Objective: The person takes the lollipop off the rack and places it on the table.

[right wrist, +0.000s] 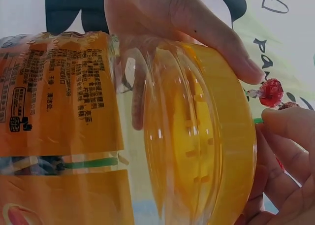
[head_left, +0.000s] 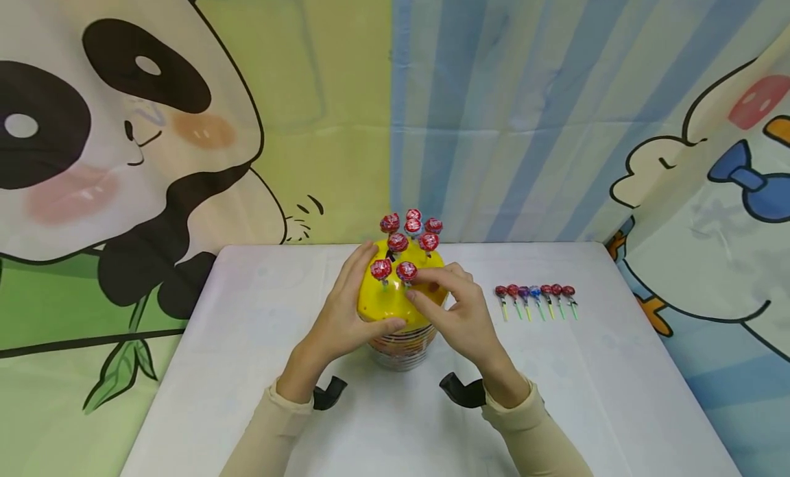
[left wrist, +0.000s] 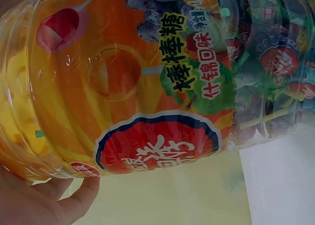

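A clear plastic jar (head_left: 401,357) with a yellow lid (head_left: 395,304) stands on the table, and several red-wrapped lollipops stick up from the lid. My left hand (head_left: 345,312) grips the lid's left side, thumb across the front. With thumb and index finger, my right hand (head_left: 453,312) pinches a lollipop (head_left: 407,271) at the lid's front right. In the right wrist view its green stick (right wrist: 258,120) meets the lid's top under the right fingertips. An orange label (left wrist: 123,87) wraps the jar, and wrapped lollipops (left wrist: 275,62) show inside.
To the right of the jar, a row of several wrapped lollipops (head_left: 535,293) lies on the white table (head_left: 259,299). Behind the table hangs a printed cloth (head_left: 494,120) with cartoon figures. A black curved piece sits at each wrist.
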The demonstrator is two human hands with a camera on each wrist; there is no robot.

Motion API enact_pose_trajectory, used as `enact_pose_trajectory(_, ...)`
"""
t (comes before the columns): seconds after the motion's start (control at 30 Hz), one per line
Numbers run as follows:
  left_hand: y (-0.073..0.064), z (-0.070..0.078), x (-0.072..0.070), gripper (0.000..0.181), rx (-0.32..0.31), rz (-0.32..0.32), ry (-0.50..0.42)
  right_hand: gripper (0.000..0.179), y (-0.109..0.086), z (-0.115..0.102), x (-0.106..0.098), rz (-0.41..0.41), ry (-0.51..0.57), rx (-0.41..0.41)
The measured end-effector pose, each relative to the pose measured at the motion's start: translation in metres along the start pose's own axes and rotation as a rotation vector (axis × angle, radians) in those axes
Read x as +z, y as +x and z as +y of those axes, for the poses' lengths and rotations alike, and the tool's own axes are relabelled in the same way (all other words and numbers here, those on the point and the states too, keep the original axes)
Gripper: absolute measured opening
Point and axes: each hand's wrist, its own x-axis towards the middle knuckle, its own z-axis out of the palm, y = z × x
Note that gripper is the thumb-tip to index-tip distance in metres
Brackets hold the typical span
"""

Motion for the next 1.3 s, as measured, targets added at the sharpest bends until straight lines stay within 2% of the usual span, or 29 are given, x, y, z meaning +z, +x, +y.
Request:
enact_pose_trajectory(0.23, 0.000, 0.000, 0.001, 0.109, 0.006, -0.004, -0.002, 0.024, -0.001, 0.001, 0.001, 0.021, 0.005, -0.009)
enact_pose_trajectory(0.5, 0.000, 0.002, 0.002, 0.110, 0.000, -0.009, 0.008, 0.023, 0.004, -0.009, -0.003, 0.064, 0.017, -0.084)
enact_pose_trajectory(0.67, 0.000, 0.000, 0.003, 0.111, -0.004, -0.005, 0.014, 0.021, -0.003, -0.006, -0.014, 0.109, 0.007, -0.056)
enact_pose_trajectory(0.93, 0.000, 0.000, 0.002, 0.113, -0.014, -0.001, 0.020, 0.025, -0.024, 0.016, -0.048, 0.150, -0.076, 0.010)
enact_pose_trajectory(1.03, 0.000, 0.001, 0.001, 0.113, -0.020, 0.003, 0.019, 0.022, -0.034, 0.019, -0.060, 0.160, -0.138, 0.058)
enact_pose_trajectory(1.1, 0.000, 0.000, 0.000, 0.113, -0.022, 0.003, 0.020, 0.018, -0.045, 0.026, -0.066, 0.177, -0.179, 0.120)
enact_pose_trajectory(1.3, 0.000, 0.000, 0.001, 0.113, -0.034, 0.000, 0.015, 0.012, -0.093, 0.085, -0.089, 0.208, -0.264, 0.351)
